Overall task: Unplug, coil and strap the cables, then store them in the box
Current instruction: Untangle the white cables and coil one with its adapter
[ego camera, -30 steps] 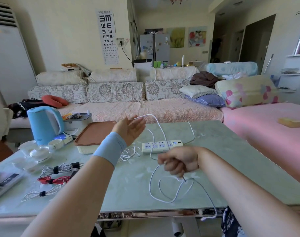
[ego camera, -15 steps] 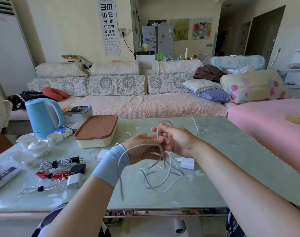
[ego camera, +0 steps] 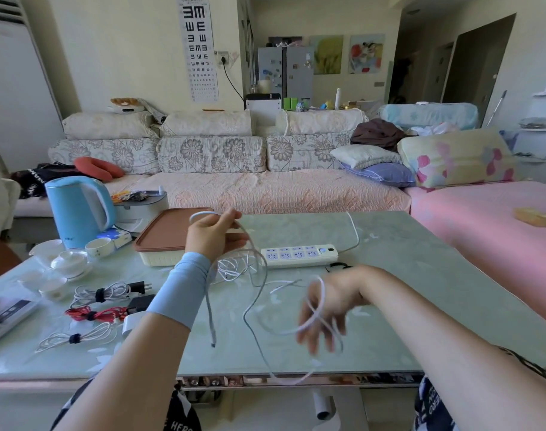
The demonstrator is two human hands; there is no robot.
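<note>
A long white cable (ego camera: 255, 293) runs in loose loops between both hands above the green table (ego camera: 405, 275). My left hand (ego camera: 214, 234), with a blue wrist sleeve, is raised and pinches one loop of it; a free end hangs down beside my forearm. My right hand (ego camera: 323, 309), blurred with motion, has the cable looped around its fingers, lower and nearer the table's front edge. A white power strip (ego camera: 299, 255) lies behind the hands. The cream box with a brown lid (ego camera: 169, 236) stands closed to the left.
Three strapped coils lie at the front left: a white one with a black plug (ego camera: 102, 293), a red one (ego camera: 92, 314), a thin white one (ego camera: 75, 339). A blue kettle (ego camera: 77, 209), cups (ego camera: 99, 247) and another loose white cable (ego camera: 234, 267) share the table. A sofa stands behind.
My hands have drawn apart: the left rose with a loop, the right swung down to the right with the cable around its fingers. The cable now hangs in longer loops.
</note>
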